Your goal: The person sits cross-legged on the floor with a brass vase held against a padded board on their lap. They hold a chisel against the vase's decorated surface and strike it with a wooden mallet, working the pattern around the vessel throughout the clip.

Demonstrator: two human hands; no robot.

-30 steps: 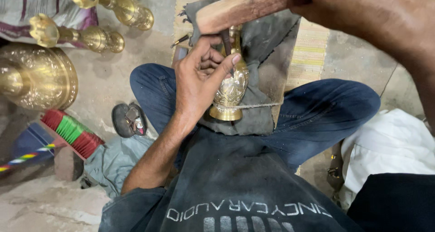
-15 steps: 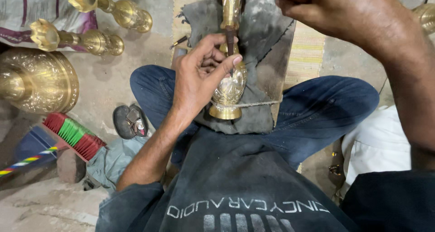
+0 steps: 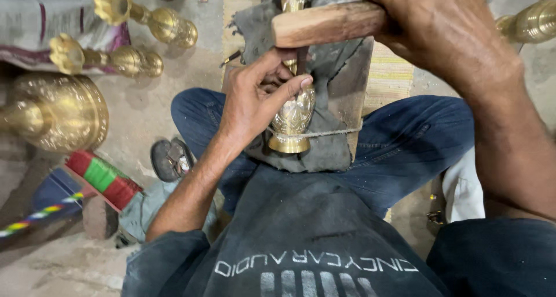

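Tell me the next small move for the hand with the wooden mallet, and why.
Probably a short tap down: the right hand holds the wooden mallet just above the left hand, whose fingers pinch a small tool against the brass vase.

L hand [image 3: 255,103] fingers pinched, R hand [image 3: 440,27] fisted

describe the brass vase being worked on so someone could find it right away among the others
Start at the dark grey cloth pad lying across the seated person's blue-jeaned lap. On it, bound by a thin cord, lies a small brass vase with the left hand pressed on it. Unlike the brass pieces on the floor to the left, it is the only one under a hand and beneath the wooden handle.
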